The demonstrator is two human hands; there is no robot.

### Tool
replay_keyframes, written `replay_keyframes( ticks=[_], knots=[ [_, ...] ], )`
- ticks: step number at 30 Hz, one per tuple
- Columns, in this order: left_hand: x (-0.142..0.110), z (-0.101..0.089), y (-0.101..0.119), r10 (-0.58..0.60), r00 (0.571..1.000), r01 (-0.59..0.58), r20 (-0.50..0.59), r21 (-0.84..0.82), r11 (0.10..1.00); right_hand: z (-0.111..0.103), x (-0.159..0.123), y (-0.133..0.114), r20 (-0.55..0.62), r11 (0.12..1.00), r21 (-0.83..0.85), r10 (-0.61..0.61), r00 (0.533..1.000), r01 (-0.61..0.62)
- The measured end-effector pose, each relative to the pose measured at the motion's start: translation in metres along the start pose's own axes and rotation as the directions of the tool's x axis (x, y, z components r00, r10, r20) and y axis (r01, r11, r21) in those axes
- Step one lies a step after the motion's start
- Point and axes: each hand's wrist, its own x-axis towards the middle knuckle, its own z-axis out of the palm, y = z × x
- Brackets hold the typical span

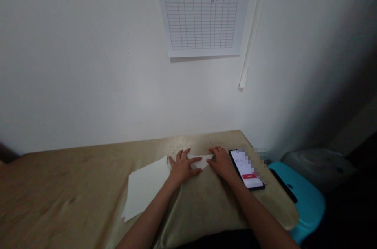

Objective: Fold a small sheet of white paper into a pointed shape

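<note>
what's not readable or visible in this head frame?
Head view:
- Small white paper: ends covered by fingers of the left hand and right hand.
- Lined sheets: any writing too faint and small.
- Wall chart: text too small.
- Phone: screen partly masked by pixel blocks.
- Turquoise object: partly hidden by the table.

White paper triangle (203, 164) on tan tabletop (210, 207), tip nearward

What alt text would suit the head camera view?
A person's left hand and right hand touch a small tapered white paper on a tan table. Lined sheets lie left, a smartphone right; a printed grid form hangs on the wall.
</note>
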Motion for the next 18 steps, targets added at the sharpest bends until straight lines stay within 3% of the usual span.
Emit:
replay_keyframes(
  ticks=[9,18],
  knots=[
    [0.001,0.002,-0.002,0.007,1.0,-0.007,0.004,0.003,1.0,0.001,0.007,0.004,-0.004,1.0,-0.014,0.026,1.0,-0.026],
    [0.003,0.007,-0.005,0.024,1.0,-0.024,-0.013,0.006,1.0,0.002,0.016,0.01,0.064,0.998,-0.04,0.05,0.997,-0.047]
  ],
)
